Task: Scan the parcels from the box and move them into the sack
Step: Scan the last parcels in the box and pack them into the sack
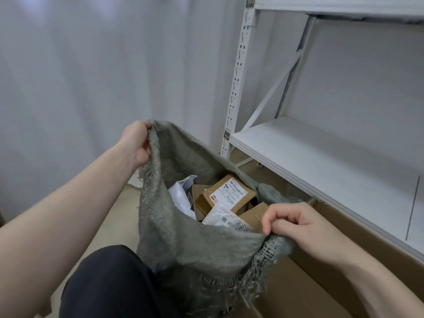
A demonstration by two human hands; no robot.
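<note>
A grey-green woven sack (183, 246) with frayed edges stands open in front of me. My left hand (135, 143) grips its rim at the far left and holds it up. My right hand (300, 228) pinches the near right rim. Inside lie several parcels: a brown carton with a white label (229, 193), a white plastic mailer (181, 191) and a clear bagged packet (220, 216). The big cardboard box (321, 290) lies at the lower right, partly behind my right arm; I see no parcels in its visible part.
A white metal shelving rack (321, 157) stands at the right, its lower shelf just above the box. A pale wall is behind the sack. My dark-trousered knee (110, 283) is at the bottom left, against the sack.
</note>
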